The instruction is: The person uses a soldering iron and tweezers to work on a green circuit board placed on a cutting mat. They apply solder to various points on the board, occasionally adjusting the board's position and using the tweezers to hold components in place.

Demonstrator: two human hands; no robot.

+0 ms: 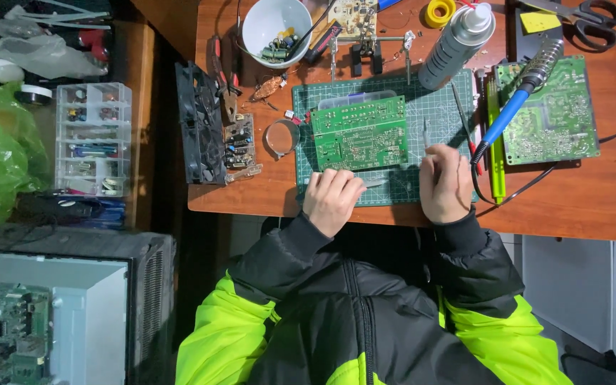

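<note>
- Wooden desk (pixel 607 207): carries a green cutting mat (pixel 436 114) in the middle.
- Green circuit board (pixel 359 133): lies flat on the mat, just beyond both hands, nearer the left one.
- Second green circuit board (pixel 561 121): far right, a blue-handled soldering iron (pixel 511 114) across it.
- Clear compartment organiser (pixel 93 137): far left, off the desk, small parts in its cells.
- White bowl (pixel 276 28): far edge, holds small electronic components.
- Left hand (pixel 331 199): curled on the mat's near edge; whether it grips anything, cannot tell.
- Right hand (pixel 445 184): closed around thin tweezers (pixel 425 135), tips pointing far, just right of the board.
</note>
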